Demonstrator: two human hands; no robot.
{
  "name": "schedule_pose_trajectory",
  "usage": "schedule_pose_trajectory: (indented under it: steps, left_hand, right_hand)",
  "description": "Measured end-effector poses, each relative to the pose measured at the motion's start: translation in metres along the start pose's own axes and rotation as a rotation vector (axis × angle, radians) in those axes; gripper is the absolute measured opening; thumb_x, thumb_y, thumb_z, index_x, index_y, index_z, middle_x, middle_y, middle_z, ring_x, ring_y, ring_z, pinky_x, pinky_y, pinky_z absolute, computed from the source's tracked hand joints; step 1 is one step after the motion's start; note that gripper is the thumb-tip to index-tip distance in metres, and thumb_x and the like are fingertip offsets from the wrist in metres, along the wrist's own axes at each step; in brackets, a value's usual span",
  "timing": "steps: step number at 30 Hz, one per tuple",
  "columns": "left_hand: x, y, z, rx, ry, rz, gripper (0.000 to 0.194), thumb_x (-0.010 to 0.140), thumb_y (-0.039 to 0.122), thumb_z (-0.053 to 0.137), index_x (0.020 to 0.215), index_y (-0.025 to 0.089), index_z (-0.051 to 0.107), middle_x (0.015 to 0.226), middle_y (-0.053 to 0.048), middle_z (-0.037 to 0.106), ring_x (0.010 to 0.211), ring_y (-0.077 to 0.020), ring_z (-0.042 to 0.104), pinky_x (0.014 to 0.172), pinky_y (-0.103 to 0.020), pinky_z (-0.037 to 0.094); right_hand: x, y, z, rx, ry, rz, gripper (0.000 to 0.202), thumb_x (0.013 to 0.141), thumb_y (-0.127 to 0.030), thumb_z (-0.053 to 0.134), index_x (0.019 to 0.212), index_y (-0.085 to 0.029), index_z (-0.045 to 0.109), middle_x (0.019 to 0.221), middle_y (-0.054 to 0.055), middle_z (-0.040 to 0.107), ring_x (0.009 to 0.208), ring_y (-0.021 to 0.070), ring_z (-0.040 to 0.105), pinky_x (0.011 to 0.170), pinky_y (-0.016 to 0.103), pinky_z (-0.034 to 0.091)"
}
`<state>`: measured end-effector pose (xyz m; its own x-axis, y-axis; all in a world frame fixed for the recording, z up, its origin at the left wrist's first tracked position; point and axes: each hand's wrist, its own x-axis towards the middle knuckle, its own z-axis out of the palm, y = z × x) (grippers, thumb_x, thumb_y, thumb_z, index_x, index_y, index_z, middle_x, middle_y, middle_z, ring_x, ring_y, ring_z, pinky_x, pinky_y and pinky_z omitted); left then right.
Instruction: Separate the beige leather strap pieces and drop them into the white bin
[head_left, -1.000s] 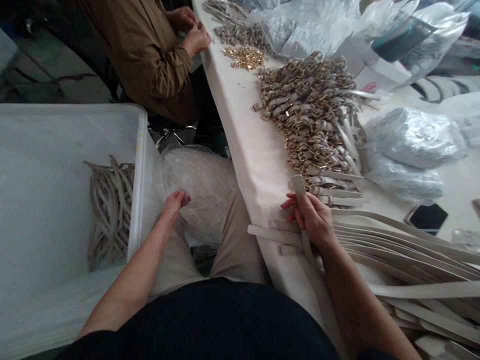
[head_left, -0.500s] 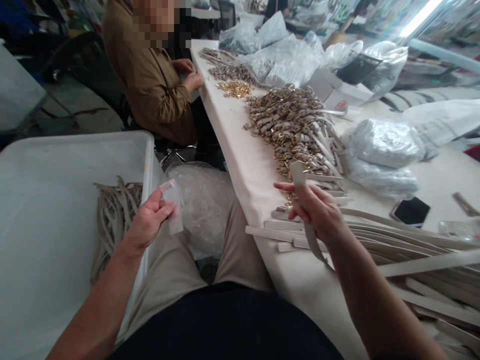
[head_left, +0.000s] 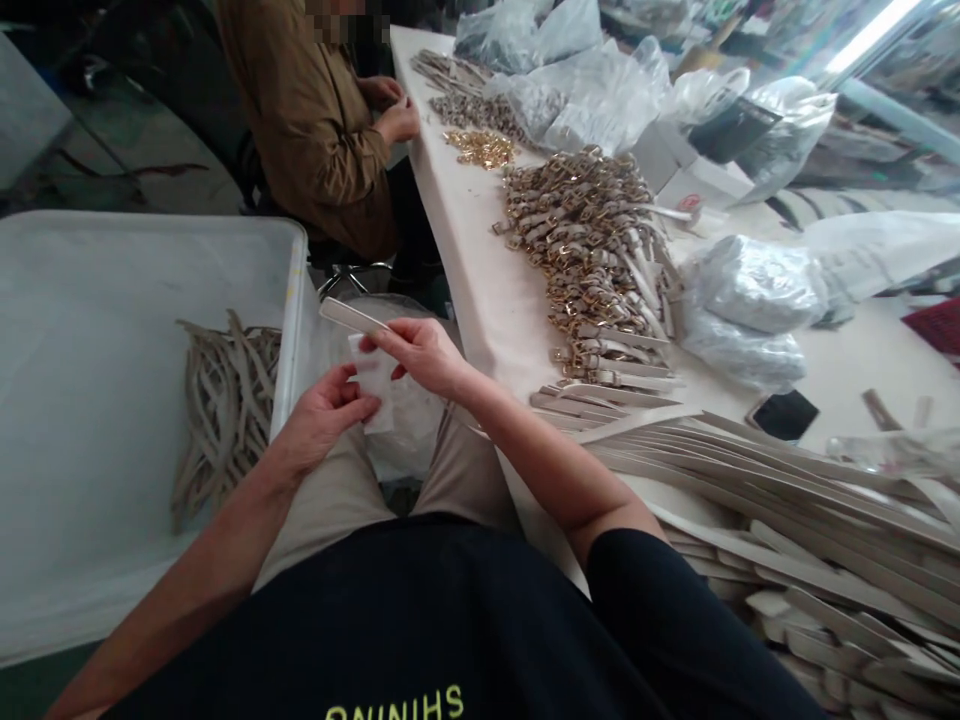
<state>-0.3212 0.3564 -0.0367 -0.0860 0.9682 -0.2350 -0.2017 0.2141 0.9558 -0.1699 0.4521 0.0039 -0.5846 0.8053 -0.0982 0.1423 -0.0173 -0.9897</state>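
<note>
Right hand point(head_left: 416, 355): I pinch a flat pale-beige leather-looking strap point(head_left: 352, 318) near its end, presumably to steady the tip | left hand point(head_left: 326, 410): I grasp a whitish translucent rectangular film point(head_left: 379, 392) by its side | strap above my lap point(head_left: 326, 530), near the film | long axis slanting, tip pointing leftward and away from me

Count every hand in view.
4: wearer's left hand on a translucent slip, right hand holding a strap; the co-worker's nearer hand and farther hand by the table.
</note>
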Motion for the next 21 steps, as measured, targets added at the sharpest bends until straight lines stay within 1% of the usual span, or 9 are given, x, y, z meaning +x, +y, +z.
schedule_pose_trajectory:
  steps: [2, 4, 6, 8, 10, 12, 16, 19, 21]
  left_hand:
    - [-0.001, -0.006, -0.003, 0.016, -0.007, -0.067, 0.030, 0.062, 0.023, 0.087, 0.089, 0.018, 0.076, 0.069, -0.001, 0.069, 0.058, -0.0137, 0.059, 0.054, -0.022, 0.049]
    - [-0.001, -0.009, -0.003, 0.074, -0.042, -0.105, 0.020, 0.062, 0.025, 0.087, 0.077, 0.017, 0.078, 0.067, -0.003, 0.070, 0.057, -0.0143, 0.058, 0.053, -0.022, 0.049]
    - [0.001, -0.013, -0.002, 0.133, -0.080, -0.124, 0.017, 0.063, 0.027, 0.088, 0.074, 0.018, 0.079, 0.066, -0.005, 0.071, 0.058, -0.0161, 0.060, 0.055, -0.024, 0.051]
    - [0.005, -0.017, -0.001, 0.146, -0.089, -0.135, 0.018, 0.062, 0.029, 0.089, 0.073, 0.018, 0.079, 0.068, -0.007, 0.073, 0.062, -0.0186, 0.063, 0.057, -0.026, 0.054]
    - [0.010, -0.021, -0.002, 0.067, -0.026, -0.143, 0.022, 0.061, 0.031, 0.091, 0.071, 0.017, 0.077, 0.071, -0.007, 0.074, 0.065, -0.0198, 0.066, 0.060, -0.027, 0.056]
    - [0.016, -0.023, -0.004, -0.074, 0.082, -0.147, 0.026, 0.061, 0.033, 0.091, 0.069, 0.015, 0.074, 0.067, -0.006, 0.072, 0.062, -0.0183, 0.066, 0.062, -0.027, 0.058]
    - [0.029, -0.019, -0.011, -0.348, 0.254, -0.099, 0.030, 0.065, 0.032, 0.090, 0.067, 0.016, 0.065, 0.063, 0.000, 0.066, 0.060, -0.0137, 0.065, 0.065, -0.026, 0.059]
    - [0.038, -0.012, -0.011, -0.481, 0.364, -0.085, 0.029, 0.071, 0.031, 0.087, 0.070, 0.018, 0.061, 0.066, 0.001, 0.067, 0.062, -0.0135, 0.066, 0.066, -0.027, 0.060]
    - [0.041, -0.008, -0.009, -0.506, 0.406, -0.102, 0.028, 0.075, 0.033, 0.085, 0.072, 0.019, 0.061, 0.068, 0.001, 0.069, 0.064, -0.0143, 0.068, 0.067, -0.027, 0.060]
  right_hand:
    - [-0.001, 0.003, 0.002, -0.058, -0.011, 0.002, 0.021, 0.097, -0.029, 0.060, 0.094, -0.014, 0.076, 0.083, 0.000, 0.069, 0.064, 0.0086, 0.056, 0.052, 0.018, 0.051]
    - [-0.002, 0.006, 0.004, -0.103, -0.042, 0.011, 0.021, 0.097, -0.029, 0.061, 0.094, -0.014, 0.076, 0.078, 0.000, 0.067, 0.061, 0.0088, 0.055, 0.053, 0.019, 0.051]
    - [-0.003, 0.009, 0.005, -0.118, -0.057, 0.013, 0.020, 0.097, -0.028, 0.061, 0.094, -0.015, 0.076, 0.074, -0.001, 0.065, 0.060, 0.0092, 0.056, 0.053, 0.020, 0.051]
    - [-0.002, 0.014, 0.004, -0.103, -0.038, 0.015, 0.021, 0.098, -0.030, 0.059, 0.097, -0.016, 0.075, 0.069, -0.003, 0.061, 0.058, 0.0090, 0.056, 0.053, 0.019, 0.050]
    - [-0.003, 0.017, -0.002, -0.092, -0.006, 0.024, 0.026, 0.100, -0.033, 0.055, 0.102, -0.016, 0.074, 0.063, -0.004, 0.058, 0.052, 0.0078, 0.054, 0.051, 0.018, 0.048]
    - [-0.008, 0.017, -0.011, -0.135, -0.010, 0.036, 0.032, 0.103, -0.036, 0.050, 0.102, -0.015, 0.074, 0.057, -0.005, 0.055, 0.047, 0.0072, 0.053, 0.050, 0.018, 0.044]
    - [-0.033, 0.005, -0.024, -0.336, -0.143, 0.092, 0.037, 0.103, -0.033, 0.047, 0.086, -0.013, 0.074, 0.057, -0.002, 0.061, 0.048, 0.0078, 0.059, 0.053, 0.018, 0.040]
    - [-0.050, -0.004, -0.021, -0.513, -0.206, 0.135, 0.034, 0.101, -0.030, 0.050, 0.082, -0.014, 0.073, 0.058, -0.001, 0.063, 0.051, 0.0095, 0.062, 0.055, 0.019, 0.039]
    - [-0.056, -0.007, -0.015, -0.626, -0.218, 0.136, 0.033, 0.100, -0.032, 0.052, 0.083, -0.016, 0.075, 0.059, 0.000, 0.064, 0.054, 0.0110, 0.063, 0.056, 0.020, 0.039]
